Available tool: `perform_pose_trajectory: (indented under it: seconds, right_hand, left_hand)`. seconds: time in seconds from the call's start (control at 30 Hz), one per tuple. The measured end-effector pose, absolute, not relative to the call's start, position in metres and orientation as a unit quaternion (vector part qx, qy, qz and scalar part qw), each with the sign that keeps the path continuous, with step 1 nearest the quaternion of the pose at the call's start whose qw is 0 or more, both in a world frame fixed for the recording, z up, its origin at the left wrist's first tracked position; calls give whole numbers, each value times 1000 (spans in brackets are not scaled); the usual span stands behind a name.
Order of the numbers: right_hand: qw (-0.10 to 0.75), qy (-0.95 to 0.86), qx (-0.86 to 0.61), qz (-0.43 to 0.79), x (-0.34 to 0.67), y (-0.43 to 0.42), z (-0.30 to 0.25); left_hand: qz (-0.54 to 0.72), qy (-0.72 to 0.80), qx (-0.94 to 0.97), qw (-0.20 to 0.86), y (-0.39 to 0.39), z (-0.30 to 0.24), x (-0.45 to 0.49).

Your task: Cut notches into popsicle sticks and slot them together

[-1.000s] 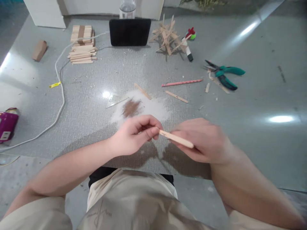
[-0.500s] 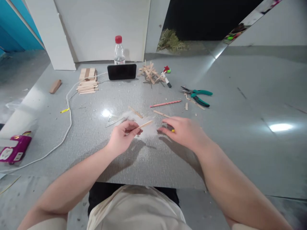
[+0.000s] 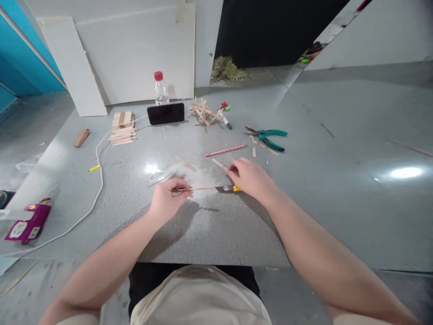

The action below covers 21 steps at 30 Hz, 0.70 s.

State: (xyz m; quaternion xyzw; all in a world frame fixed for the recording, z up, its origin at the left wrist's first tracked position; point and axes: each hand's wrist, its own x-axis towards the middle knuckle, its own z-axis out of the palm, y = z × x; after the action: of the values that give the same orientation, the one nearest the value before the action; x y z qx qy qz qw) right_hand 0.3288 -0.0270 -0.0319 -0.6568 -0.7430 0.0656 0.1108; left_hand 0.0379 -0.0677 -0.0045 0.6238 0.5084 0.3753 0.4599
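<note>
My left hand pinches a thin wooden craft stick, seen nearly edge-on and pointing right, a little above the table. My right hand has thumb and fingers closed at the near end of a second craft stick. Below those fingers is a cutter knife with a dark blade and a yellow part; my hand hides the rest of it. A clear set square and a short loose stick lie beyond my left hand, beside pale dust.
Across the table are a pink pencil, green-handled pliers, a heap of joined sticks, a marker, a phone, a bottle and stacked sticks. A white cable runs along the left.
My left hand has turned its stick from a tilt to nearly level. My right fingers have closed on the other stick, which has shifted and turned slightly. More of the knife shows. The view has shifted.
</note>
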Motion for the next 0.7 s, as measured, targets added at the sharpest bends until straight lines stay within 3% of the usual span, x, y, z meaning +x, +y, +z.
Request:
perform_pose_trajectory:
  seconds: [0.33, 0.7]
  right_hand:
    - [137, -723, -666, 124, 320, -27, -38]
    - [315, -749, -528, 247, 287, -62, -2]
  left_hand:
    - [367, 513, 596, 498, -58, -12, 37]
    - [363, 489, 583, 537, -64, -5, 40]
